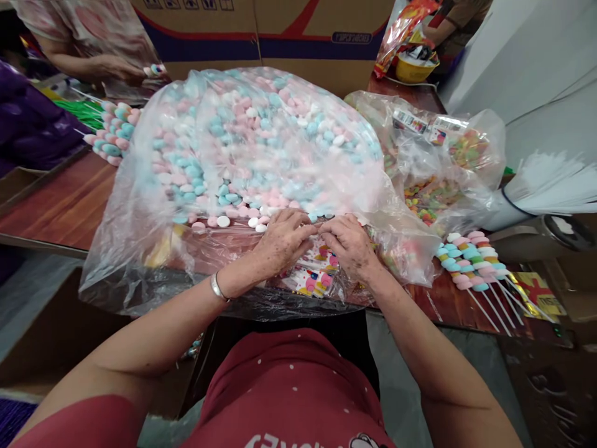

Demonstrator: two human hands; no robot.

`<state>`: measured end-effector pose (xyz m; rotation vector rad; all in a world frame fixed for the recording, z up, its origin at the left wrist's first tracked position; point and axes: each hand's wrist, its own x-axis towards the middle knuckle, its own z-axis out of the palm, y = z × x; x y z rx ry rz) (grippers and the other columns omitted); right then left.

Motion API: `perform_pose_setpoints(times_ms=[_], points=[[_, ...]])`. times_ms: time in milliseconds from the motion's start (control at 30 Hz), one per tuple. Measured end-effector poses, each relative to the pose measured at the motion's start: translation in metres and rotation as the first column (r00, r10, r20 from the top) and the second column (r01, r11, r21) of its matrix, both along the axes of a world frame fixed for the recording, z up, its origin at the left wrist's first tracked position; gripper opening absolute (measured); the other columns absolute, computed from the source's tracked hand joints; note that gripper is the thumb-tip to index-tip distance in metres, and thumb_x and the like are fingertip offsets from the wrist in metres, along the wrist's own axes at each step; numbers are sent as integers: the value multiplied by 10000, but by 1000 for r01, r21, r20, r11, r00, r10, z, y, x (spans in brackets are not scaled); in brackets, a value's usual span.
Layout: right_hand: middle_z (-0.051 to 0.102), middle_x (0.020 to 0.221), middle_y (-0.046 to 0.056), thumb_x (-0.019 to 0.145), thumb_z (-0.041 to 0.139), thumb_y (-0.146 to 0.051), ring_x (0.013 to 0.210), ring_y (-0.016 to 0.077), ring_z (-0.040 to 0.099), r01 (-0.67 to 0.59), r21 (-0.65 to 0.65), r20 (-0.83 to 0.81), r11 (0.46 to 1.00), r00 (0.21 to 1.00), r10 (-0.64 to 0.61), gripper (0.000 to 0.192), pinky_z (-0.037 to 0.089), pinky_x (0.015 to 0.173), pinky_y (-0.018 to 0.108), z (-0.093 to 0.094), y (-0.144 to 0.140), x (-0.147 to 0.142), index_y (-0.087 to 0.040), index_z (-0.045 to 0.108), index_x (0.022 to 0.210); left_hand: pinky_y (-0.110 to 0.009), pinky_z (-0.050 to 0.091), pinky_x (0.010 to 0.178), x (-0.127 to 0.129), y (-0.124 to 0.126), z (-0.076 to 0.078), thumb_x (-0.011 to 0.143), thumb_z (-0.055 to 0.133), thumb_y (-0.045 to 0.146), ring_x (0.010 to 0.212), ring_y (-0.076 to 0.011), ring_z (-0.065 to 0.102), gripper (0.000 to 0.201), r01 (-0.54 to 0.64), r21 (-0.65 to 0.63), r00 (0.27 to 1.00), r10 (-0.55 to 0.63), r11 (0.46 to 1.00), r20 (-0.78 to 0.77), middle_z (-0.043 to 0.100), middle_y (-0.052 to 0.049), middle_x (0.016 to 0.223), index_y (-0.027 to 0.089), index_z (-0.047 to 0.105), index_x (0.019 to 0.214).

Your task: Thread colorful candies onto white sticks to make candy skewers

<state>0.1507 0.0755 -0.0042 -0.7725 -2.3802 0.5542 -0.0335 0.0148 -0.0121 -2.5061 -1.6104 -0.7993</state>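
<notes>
Packets [311,281] | by near edge of counter [60,199], between left hand [286,242] and right hand [349,246], before candy [223,221] | grip: close together, cannot tell whether clamped on anything | best to pinch lightly, keeping bag [116,249] clear

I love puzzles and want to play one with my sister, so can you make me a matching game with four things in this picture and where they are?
Things
1. Shiny silver metal bracelet
2. Big clear plastic bag with round pink, blue and white sweets showing through
3. Bundle of thin white sticks
4. Round yellow plastic basket

Places
A. Sticking out of a white container
B. Near the picture's top right
C. Around the wrist of the left hand
D. Right in front of a large brown cardboard box

Pairs: 1-C, 2-D, 3-A, 4-B
</notes>
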Motion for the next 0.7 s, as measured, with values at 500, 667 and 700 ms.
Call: perform_pose_setpoints(times_ms=[500, 667, 700], points=[[564, 703, 23, 969, 417, -238, 709, 161, 507, 38, 63, -144, 997, 989, -28, 254, 407, 687, 297, 0, -45, 27, -197, 568, 769, -198, 312, 501, 8, -29, 21, 926, 521, 253, 517, -83, 439, 280, 195, -293, 925, -76, 936, 371, 508, 43, 558, 157, 563, 667], [478, 604, 4, 981, 391, -238, 617, 155, 409, 73, 214, -165, 974, 986, -37, 328, 330, 623, 315, -8, -76, 36, -205, 473, 665, -173, 370, 511, 14, -48, 8, 970, 433, 265, 526, -81, 495, 321, 379, -409, 869, -167, 830, 466, 572, 31, 589, 155, 598, 718], [472, 598, 1, 981, 395, -237, 610, 153, 402, 79, 200, -176, 977, 983, -43, 330, 326, 616, 314, -10, -81, 38, -206, 467, 660, -172, 392, 527, 15, -51, 7, 968, 439, 271, 546, -85, 517, 302, 389, -430, 858, -151, 815, 490, 594, 24, 614, 154, 610, 748]])
